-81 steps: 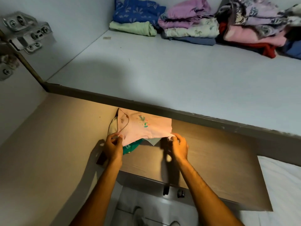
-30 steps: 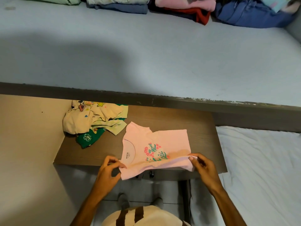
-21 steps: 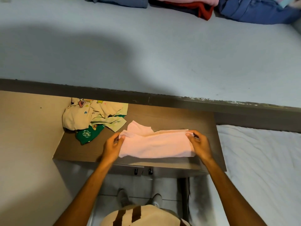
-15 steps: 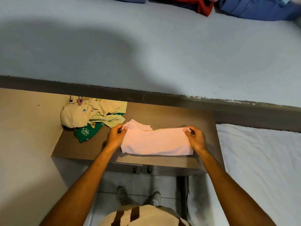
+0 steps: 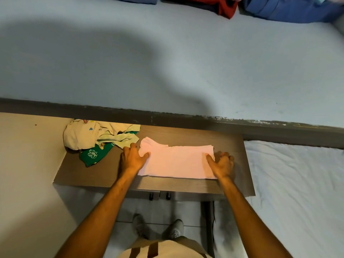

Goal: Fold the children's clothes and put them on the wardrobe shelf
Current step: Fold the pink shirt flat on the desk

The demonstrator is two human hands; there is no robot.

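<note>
A pink shirt [image 5: 176, 162] lies folded in half on the brown tabletop [image 5: 230, 146], about in the middle. The left hand [image 5: 133, 158] presses flat on the shirt's left end, fingers spread, holding nothing. The right hand [image 5: 222, 163] rests at the right end with fingers curled; I cannot tell if it pinches the cloth. A heap of unfolded clothes [image 5: 93, 138] sits just left of the shirt. Folded clothes [image 5: 290, 10] lie at the back of the wardrobe shelf [image 5: 167, 62].

One head-worn camera looks steeply down, close over the wooden tabletop [image 5: 186, 185] (wardrobe shelf [image 5: 167, 62] fills the upper frame).
</note>
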